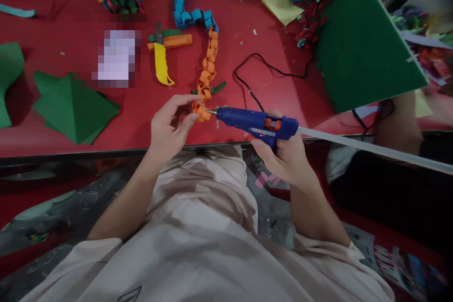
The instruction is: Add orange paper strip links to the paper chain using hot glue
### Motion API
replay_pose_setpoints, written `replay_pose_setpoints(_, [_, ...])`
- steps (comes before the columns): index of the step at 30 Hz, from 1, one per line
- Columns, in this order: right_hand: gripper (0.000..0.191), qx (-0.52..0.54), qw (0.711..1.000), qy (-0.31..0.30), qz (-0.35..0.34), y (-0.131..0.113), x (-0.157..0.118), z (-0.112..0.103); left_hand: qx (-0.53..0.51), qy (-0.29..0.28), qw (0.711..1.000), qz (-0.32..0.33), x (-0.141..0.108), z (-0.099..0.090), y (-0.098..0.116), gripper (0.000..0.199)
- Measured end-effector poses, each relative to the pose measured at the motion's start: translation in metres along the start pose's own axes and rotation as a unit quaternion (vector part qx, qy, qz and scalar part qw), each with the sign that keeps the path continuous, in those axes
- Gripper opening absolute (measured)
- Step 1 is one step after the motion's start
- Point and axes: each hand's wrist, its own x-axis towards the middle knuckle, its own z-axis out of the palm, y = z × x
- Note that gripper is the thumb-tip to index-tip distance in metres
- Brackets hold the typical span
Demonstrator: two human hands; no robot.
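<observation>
My right hand is wrapped round the handle of a blue hot glue gun. A long glue stick sticks out of the gun's back end. The nozzle points left and meets the last link of an orange paper chain. My left hand pinches that end link between thumb and fingers, close to the table's front edge. From there the orange links run away from me and join a blue paper chain. Near the end link lies a dark green paper strip.
A yellow utility knife rests across orange strips. Green paper lies at left on the red table. A black cord curls behind the glue gun. At right, a green board stands tilted beside another person's arm.
</observation>
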Motion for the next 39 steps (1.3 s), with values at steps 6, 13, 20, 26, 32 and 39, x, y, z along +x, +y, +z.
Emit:
replay_pose_setpoints(6, [0.022,0.007,1.000,-0.012,0.011,-0.002,0.000,0.004,0.010,-0.009,1.000,-0.017,-0.001,-0.001,0.001,0.038])
replay_pose_setpoints(13, [0.023,-0.021,1.000,-0.002,-0.004,-0.002,0.001,0.004,0.034,-0.008,0.999,-0.014,-0.002,-0.002,0.002,0.038])
replay_pose_setpoints(20, [0.021,-0.020,1.000,-0.011,0.007,-0.003,0.000,0.004,0.018,-0.008,0.999,0.050,-0.001,-0.001,-0.006,0.036])
replay_pose_setpoints(26, [0.015,0.002,1.000,-0.013,-0.003,-0.002,-0.002,0.004,0.019,-0.009,0.997,0.072,0.000,-0.002,-0.010,0.034])
replay_pose_setpoints(32, [0.014,-0.010,1.000,0.001,-0.015,-0.001,-0.001,0.006,0.012,-0.010,0.997,0.073,0.000,-0.001,-0.010,0.034])
replay_pose_setpoints(39, [0.014,-0.010,1.000,-0.007,-0.006,-0.002,-0.002,0.006,0.025,-0.012,0.997,0.072,0.000,-0.002,-0.008,0.034])
